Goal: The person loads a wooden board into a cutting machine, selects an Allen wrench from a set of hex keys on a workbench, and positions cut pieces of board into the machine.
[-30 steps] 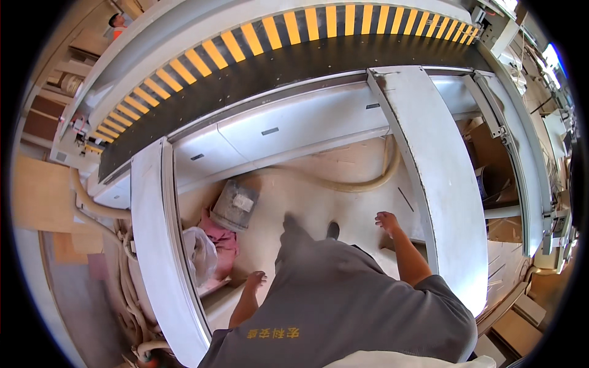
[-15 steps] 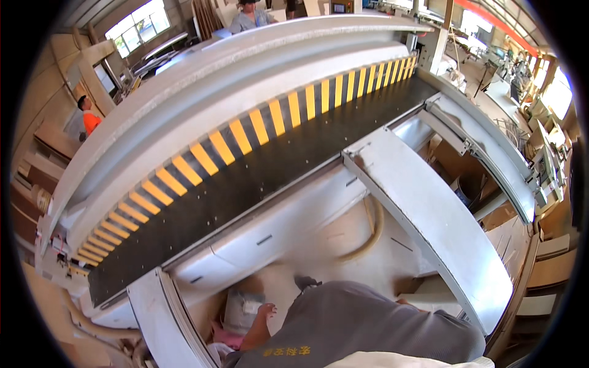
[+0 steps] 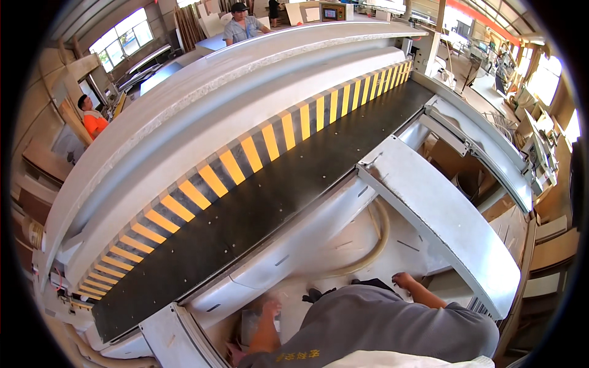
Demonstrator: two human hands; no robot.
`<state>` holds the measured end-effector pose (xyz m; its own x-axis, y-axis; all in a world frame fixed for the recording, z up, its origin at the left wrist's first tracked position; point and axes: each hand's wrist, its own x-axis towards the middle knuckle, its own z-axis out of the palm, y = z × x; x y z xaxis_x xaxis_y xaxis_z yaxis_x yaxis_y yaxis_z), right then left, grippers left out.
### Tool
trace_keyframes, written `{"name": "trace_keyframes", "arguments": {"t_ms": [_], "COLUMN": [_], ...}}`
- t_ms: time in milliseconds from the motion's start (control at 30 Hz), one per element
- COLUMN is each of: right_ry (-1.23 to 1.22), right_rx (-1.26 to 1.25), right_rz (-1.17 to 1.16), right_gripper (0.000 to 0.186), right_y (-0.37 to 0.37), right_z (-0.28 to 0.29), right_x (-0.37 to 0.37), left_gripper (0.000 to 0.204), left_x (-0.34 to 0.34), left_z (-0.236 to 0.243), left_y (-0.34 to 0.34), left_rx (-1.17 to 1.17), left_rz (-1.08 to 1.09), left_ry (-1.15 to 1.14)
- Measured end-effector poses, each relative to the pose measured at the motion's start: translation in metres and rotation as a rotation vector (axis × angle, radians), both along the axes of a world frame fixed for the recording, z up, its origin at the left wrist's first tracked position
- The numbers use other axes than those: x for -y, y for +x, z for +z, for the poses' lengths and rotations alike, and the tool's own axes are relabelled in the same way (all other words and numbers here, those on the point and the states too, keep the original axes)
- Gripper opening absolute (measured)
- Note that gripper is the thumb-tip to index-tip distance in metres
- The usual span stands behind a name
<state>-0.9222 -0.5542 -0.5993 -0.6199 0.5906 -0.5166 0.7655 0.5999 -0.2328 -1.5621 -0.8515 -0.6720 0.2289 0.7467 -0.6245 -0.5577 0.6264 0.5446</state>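
My left hand (image 3: 270,306) hangs low in front of my grey shirt (image 3: 368,319), a little blurred, with its fingers loosely apart and nothing visible in it. To the right, my right hand (image 3: 403,282) is held out beside the white support arm (image 3: 438,221), fingers loosely bent and nothing seen in them. Neither hand touches the large machine ahead. Its dark bed (image 3: 257,211) runs diagonally under a long beam (image 3: 202,92) edged with a yellow-and-black striped strip (image 3: 267,144).
Another white support arm (image 3: 175,340) juts toward me at lower left. A beige hose (image 3: 374,245) curves across the floor below the bed. Beyond the beam stands a person in a grey shirt and dark cap (image 3: 241,27); a person in orange (image 3: 93,122) is at far left. Boards (image 3: 555,260) lie at right.
The view has shifted, bringing more of the people behind the machine into sight. My right hand has come out into view at my right side; my left hand has moved slightly.
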Motion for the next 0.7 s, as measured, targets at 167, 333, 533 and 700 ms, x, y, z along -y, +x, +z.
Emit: {"name": "trace_keyframes", "arguments": {"t_ms": [167, 333, 533, 700], "right_ry": [-0.004, -0.052, 0.090, 0.082], "right_rx": [0.107, 0.093, 0.083, -0.453], "right_rz": [0.082, 0.151, 0.229, -0.350], "right_gripper": [0.034, 0.037, 0.026, 0.039], "right_y": [0.020, 0.030, 0.009, -0.080], "right_z": [-0.018, -0.040, -0.024, 0.083], "right_x": [0.005, 0.021, -0.032, -0.100], "left_gripper": [0.033, 0.032, 0.034, 0.032], "left_x": [0.054, 0.103, 0.080, 0.046], "left_z": [-0.016, -0.012, -0.005, 0.008], "left_y": [0.061, 0.104, 0.079, 0.046], "left_rx": [-0.199, -0.211, -0.125, -0.770], "left_rz": [0.121, 0.097, 0.061, -0.326], "left_ry": [-0.464, -0.458, -0.285, -0.071]}}
